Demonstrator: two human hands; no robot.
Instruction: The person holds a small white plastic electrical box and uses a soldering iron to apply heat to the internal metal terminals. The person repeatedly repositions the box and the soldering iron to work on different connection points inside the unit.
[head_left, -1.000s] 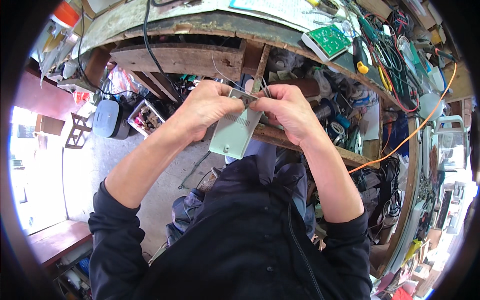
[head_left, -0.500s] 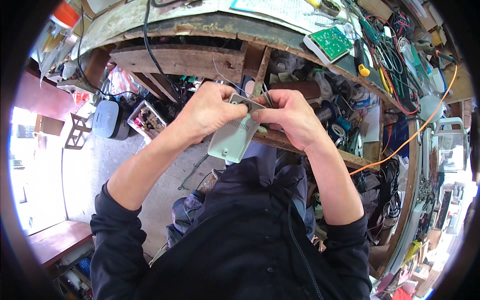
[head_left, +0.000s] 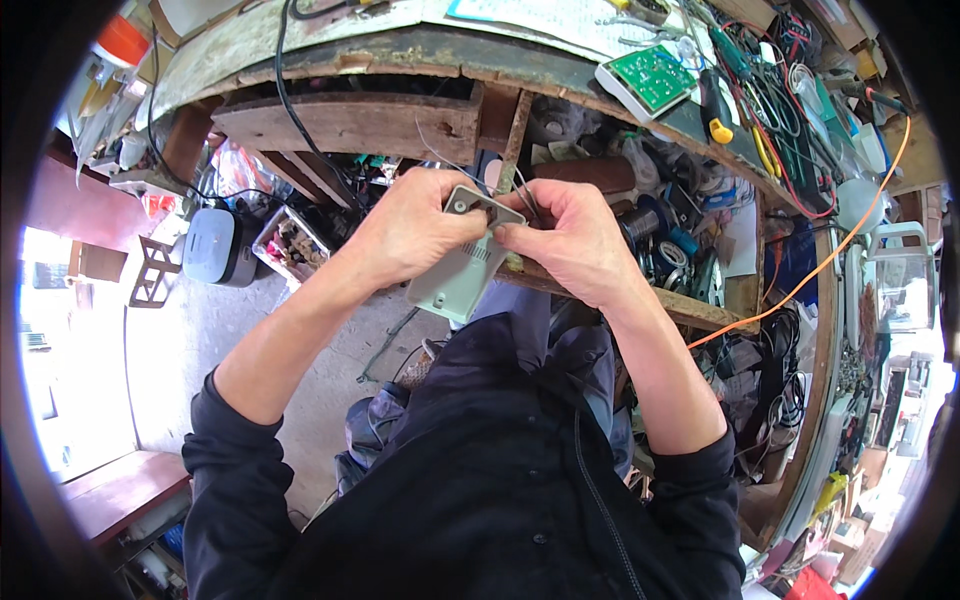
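Observation:
Above my lap I hold a pale grey-green plastic housing (head_left: 450,285) with a row of vent slots and screw holes near its ends. My left hand (head_left: 425,225) is closed around its left side, thumb bent over the far part near a dark opening. My right hand (head_left: 565,240) pinches the far right edge between thumb and fingers. A thin pale wire (head_left: 440,152) arches up beyond the housing's far end. Slim grey strands or prongs (head_left: 526,195) show beside the right fingertips; which they are, I cannot tell.
The worn workbench (head_left: 400,52) spans the far side. On it lie a green circuit board (head_left: 652,80) in a white case, a screwdriver (head_left: 716,110) and several tools. Below is a wooden drawer (head_left: 350,122) and cluttered shelving. An orange cable (head_left: 800,290) hangs at right.
The housing has shifted slightly left and tilted, so its far end with a screw hole and dark opening shows more. My right fingers have moved a little along its edge.

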